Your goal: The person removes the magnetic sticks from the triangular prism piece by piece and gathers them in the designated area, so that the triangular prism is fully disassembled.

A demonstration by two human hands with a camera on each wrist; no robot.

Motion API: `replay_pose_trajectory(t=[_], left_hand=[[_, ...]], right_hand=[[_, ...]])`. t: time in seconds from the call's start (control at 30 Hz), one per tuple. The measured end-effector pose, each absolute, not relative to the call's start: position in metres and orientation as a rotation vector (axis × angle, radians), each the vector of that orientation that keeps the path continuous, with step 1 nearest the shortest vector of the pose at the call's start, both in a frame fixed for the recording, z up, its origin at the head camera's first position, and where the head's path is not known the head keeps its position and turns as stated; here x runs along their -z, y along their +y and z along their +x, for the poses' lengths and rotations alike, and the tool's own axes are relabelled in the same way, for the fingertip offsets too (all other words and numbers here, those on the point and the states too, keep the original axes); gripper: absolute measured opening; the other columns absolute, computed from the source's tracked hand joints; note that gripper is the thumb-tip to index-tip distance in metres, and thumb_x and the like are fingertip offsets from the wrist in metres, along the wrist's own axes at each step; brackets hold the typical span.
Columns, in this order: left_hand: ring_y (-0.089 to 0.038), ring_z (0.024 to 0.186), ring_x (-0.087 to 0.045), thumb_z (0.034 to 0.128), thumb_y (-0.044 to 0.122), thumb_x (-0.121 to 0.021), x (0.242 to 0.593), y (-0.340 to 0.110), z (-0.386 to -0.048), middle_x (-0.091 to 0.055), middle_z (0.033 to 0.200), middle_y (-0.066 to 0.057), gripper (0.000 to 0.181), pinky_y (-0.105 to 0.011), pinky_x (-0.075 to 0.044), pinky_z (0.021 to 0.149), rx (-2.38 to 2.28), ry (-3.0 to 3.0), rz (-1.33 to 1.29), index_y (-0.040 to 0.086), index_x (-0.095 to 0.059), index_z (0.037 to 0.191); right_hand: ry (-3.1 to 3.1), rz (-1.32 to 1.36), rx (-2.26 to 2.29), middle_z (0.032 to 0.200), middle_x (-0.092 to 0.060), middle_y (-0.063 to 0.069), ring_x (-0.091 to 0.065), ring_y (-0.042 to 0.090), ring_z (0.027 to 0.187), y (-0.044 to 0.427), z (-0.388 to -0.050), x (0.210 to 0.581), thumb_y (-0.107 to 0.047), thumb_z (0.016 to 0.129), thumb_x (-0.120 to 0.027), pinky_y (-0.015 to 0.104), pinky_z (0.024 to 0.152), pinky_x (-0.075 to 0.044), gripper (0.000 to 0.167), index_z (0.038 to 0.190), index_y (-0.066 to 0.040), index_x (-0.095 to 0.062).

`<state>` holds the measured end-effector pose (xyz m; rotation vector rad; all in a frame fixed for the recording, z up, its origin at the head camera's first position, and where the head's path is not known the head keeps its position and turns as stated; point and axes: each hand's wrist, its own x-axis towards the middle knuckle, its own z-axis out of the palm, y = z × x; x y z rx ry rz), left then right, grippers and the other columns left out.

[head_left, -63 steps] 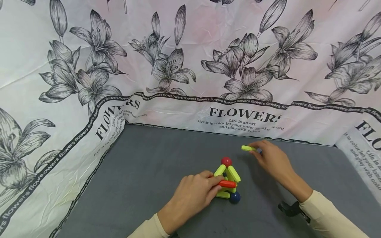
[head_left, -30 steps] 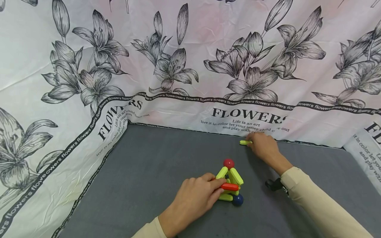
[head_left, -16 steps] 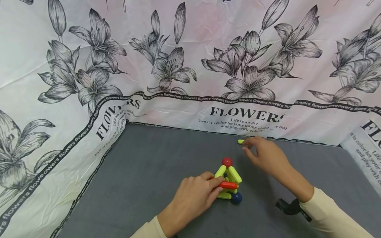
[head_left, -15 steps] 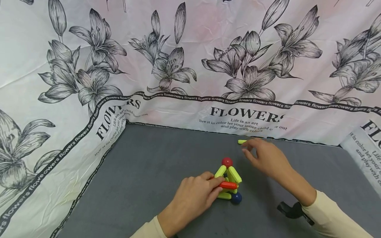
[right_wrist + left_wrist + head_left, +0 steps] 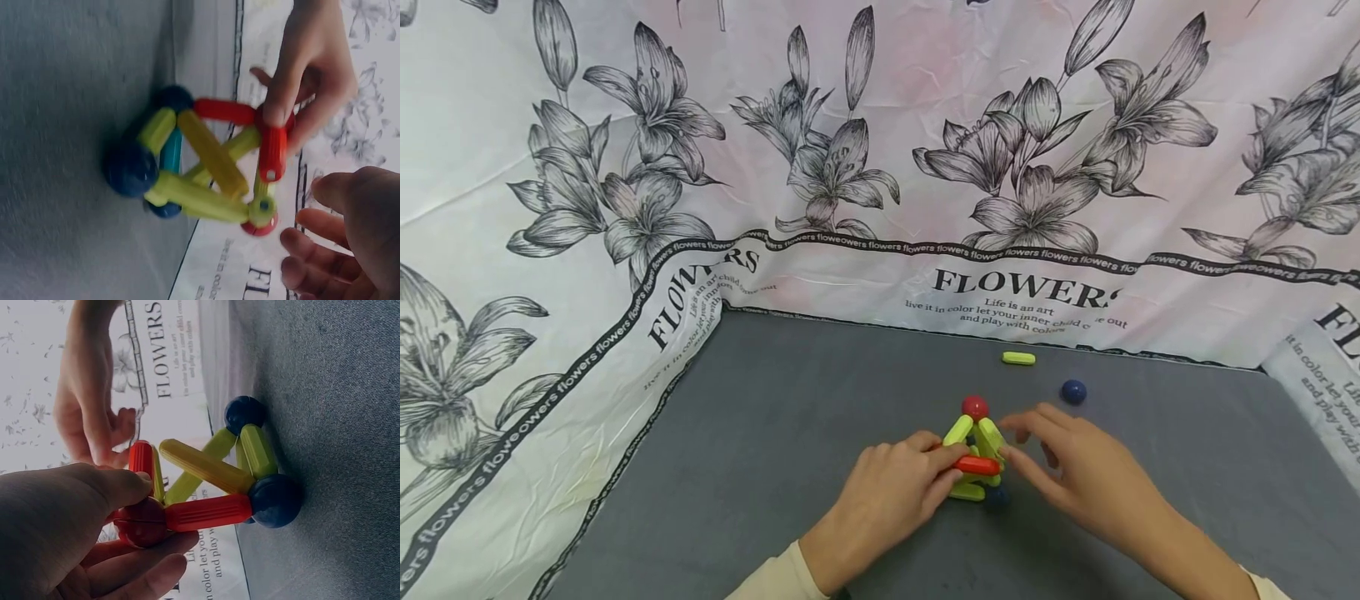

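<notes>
Pinching red ball — left hand | right hand — fingers loosely apart, beside rod frame

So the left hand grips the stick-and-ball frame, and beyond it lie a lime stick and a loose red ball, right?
Not quite: the loose ball is dark blue, not red, as the head view shows. The left hand grips the frame, and the lime stick lies beyond it.

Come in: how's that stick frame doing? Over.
Left hand gripping a red ball on stick frame. Right hand alongside, empty. Loose blue ball, loose green stick farther back, clear of hands.
</notes>
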<state>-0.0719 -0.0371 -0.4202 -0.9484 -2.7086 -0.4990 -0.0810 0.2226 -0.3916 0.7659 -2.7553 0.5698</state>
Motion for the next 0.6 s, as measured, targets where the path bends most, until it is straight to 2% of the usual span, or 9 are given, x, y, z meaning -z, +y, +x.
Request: replay_pose_trajectory(t=[0.1, 0.2, 0.23, 0.27, 0.33, 0.43, 0.5, 0.6], left_hand=[[-0.006, 0.073, -0.069, 0.1013, 0.038, -0.074, 0.422, -0.037, -0.072, -0.075, 0.112, 0.004, 0.042, -0.022, -0.054, 0.058, 0.525, -2.722, -0.936, 0.027, -0.07, 0.142], [-0.01, 0.082, -0.074, 0.1014, 0.041, -0.073, 0.421, -0.038, -0.071, -0.076, 0.117, 0.001, 0.053, -0.026, -0.059, 0.066, 0.556, -2.745, -0.902, 0.019, -0.063, 0.149], [-0.009, 0.082, -0.074, 0.101, 0.042, -0.073, 0.421, -0.039, -0.071, -0.076, 0.117, 0.0, 0.055, -0.027, -0.06, 0.068, 0.572, -2.752, -0.892, 0.016, -0.062, 0.148], [-0.008, 0.081, -0.072, 0.1008, 0.043, -0.073, 0.421, -0.039, -0.071, -0.076, 0.114, 0.0, 0.054, -0.027, -0.06, 0.068, 0.592, -2.764, -0.885, 0.014, -0.062, 0.145], [-0.005, 0.072, -0.066, 0.0995, 0.046, -0.073, 0.421, -0.039, -0.07, -0.073, 0.101, 0.003, 0.049, -0.023, -0.057, 0.064, 0.648, -2.791, -0.866, 0.012, -0.063, 0.133], [-0.001, 0.059, -0.05, 0.0969, 0.047, -0.074, 0.422, -0.04, -0.07, -0.057, 0.08, 0.009, 0.04, -0.017, -0.044, 0.054, 0.738, -2.801, -0.861, 0.015, -0.058, 0.114], [-0.001, 0.055, -0.044, 0.0955, 0.047, -0.074, 0.422, -0.041, -0.07, -0.047, 0.074, 0.011, 0.039, -0.016, -0.038, 0.05, 0.767, -2.795, -0.871, 0.016, -0.054, 0.108], [-0.001, 0.055, -0.044, 0.0938, 0.047, -0.075, 0.422, -0.042, -0.071, -0.045, 0.073, 0.011, 0.039, -0.016, -0.036, 0.05, 0.782, -2.776, -0.888, 0.017, -0.053, 0.106]], right_hand=[[-2.628, 0.87, -0.519, 0.106, -0.065, -0.017, -0.053, -0.001, 0.071, 0.218, -0.073, 0.396, -0.031, 0.086, -0.09, 0.025, 0.059, -0.051, 0.033, 0.116, -0.026, -0.076], [-2.547, 0.939, -0.47, 0.108, -0.064, -0.013, -0.057, 0.003, 0.076, 0.212, -0.07, 0.401, -0.031, 0.081, -0.093, 0.028, 0.065, -0.054, 0.038, 0.115, -0.024, -0.077], [-2.54, 0.951, -0.466, 0.108, -0.063, -0.013, -0.056, 0.004, 0.077, 0.21, -0.069, 0.402, -0.037, 0.085, -0.09, 0.028, 0.065, -0.053, 0.034, 0.114, -0.024, -0.077], [-2.542, 0.96, -0.47, 0.108, -0.063, -0.013, -0.056, 0.004, 0.078, 0.209, -0.069, 0.404, -0.043, 0.089, -0.086, 0.028, 0.066, -0.054, 0.033, 0.115, -0.025, -0.077], [-2.562, 0.963, -0.466, 0.108, -0.062, -0.014, -0.055, 0.003, 0.08, 0.205, -0.067, 0.409, -0.043, 0.088, -0.088, 0.026, 0.067, -0.052, 0.034, 0.115, -0.026, -0.077], [-2.59, 0.956, -0.457, 0.109, -0.061, -0.015, -0.054, 0.002, 0.081, 0.201, -0.066, 0.414, -0.044, 0.087, -0.089, 0.025, 0.068, -0.05, 0.034, 0.114, -0.026, -0.078], [-2.588, 0.955, -0.45, 0.109, -0.061, -0.015, -0.054, 0.003, 0.082, 0.198, -0.065, 0.415, -0.031, 0.076, -0.097, 0.025, 0.068, -0.05, 0.042, 0.113, -0.026, -0.078], [-2.557, 0.97, -0.447, 0.11, -0.061, -0.015, -0.054, 0.004, 0.084, 0.194, -0.067, 0.416, -0.029, 0.076, -0.097, 0.026, 0.069, -0.05, 0.041, 0.113, -0.025, -0.078]])
